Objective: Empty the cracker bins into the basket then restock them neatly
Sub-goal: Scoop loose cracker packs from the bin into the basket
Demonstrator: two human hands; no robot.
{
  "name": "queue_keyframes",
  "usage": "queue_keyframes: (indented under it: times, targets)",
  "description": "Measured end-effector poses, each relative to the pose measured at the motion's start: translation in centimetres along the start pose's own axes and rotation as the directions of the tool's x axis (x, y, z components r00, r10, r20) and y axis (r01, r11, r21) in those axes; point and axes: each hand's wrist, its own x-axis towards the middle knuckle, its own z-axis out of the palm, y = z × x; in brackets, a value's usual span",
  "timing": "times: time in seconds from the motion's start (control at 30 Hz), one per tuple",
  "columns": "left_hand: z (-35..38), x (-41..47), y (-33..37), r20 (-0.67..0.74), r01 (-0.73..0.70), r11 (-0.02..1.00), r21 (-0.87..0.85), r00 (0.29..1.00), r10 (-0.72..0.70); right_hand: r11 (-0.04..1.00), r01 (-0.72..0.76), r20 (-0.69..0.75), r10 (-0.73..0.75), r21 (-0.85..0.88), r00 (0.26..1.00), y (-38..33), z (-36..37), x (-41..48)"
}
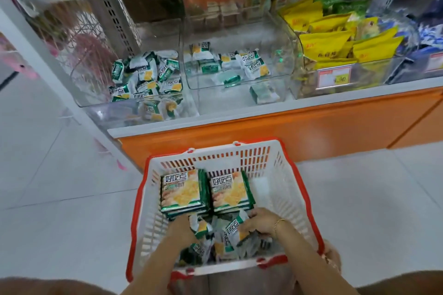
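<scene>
You had both hands down in the white basket [284, 199], which sat on the floor [60, 175] just in front of the shelf's [223, 110] orange base [275, 127], its red-trimmed far rim close to that panel. Two neat stacks of cracker packs, the left stack [181, 190] and the right stack [229, 190], stood side by side against the basket's far wall, touching each other, with a bare strip of basket floor to the right of them. The loose packets [203, 250] were heaped along the near wall. Your right hand [257, 221] had its fingers curled over a white packet [232, 231] at the top of that heap. Your left hand [183, 226] was pushed in beside it, the fingers buried, so I could not tell whether it gripped anything. Up on the shelf, the left bin [107, 109] near the shelf's left corner held a pile of packets crowded toward its right side, and the middle bin [278, 67] held a thinner scatter with bare room along its front lip. To the right of those, yellow bags [330, 43] filled the next bin.
</scene>
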Motion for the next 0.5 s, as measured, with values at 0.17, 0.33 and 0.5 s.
queue_keyframes:
  times: [0.17,0.33,0.5]
  targets:
    - [1.0,-0.3,-1.7,0.1,0.075,0.997,0.02,0.992,-0.076,0.922,-0.081,0.033,0.1,-0.379,0.994,0.8,2.1,1.4]
    - [-2.8,-0.6,0.3,0.116,-0.09,0.996,0.006,0.989,0.089,0.873,-0.069,-0.06,0.046,-0.482,0.997,-0.4,1.2,1.5]
    - [-12.2,-4.7,4.9,-0.369,-0.371,0.897,-0.24,0.89,0.269,0.906,0.096,-0.316,-0.241,-0.412,0.918,-5.9,-3.0,-1.6]
